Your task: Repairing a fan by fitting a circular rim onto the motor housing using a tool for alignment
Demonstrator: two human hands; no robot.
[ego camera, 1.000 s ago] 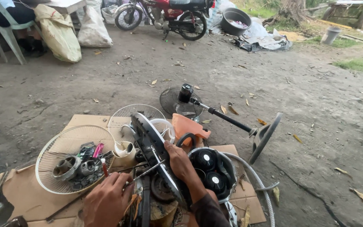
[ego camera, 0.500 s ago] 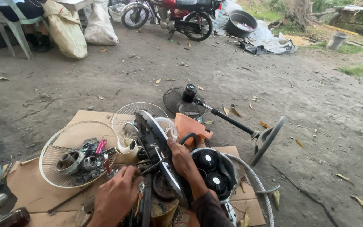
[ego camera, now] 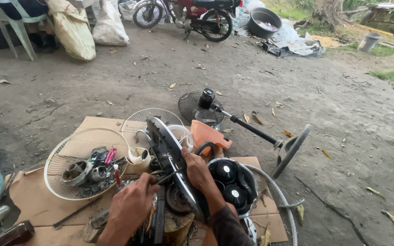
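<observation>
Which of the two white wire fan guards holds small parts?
The larger near-left white wire fan guard, used as a tray for small metal parts; the smaller one behind lies empty.

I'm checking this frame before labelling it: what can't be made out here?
- Head view: the left hand hides the handle of the tool it holds.
- The right hand covers part of the fan housing.
- Parts in the fan guard are too small to tell apart.
- The bottom edge cuts off both forearms.
</observation>
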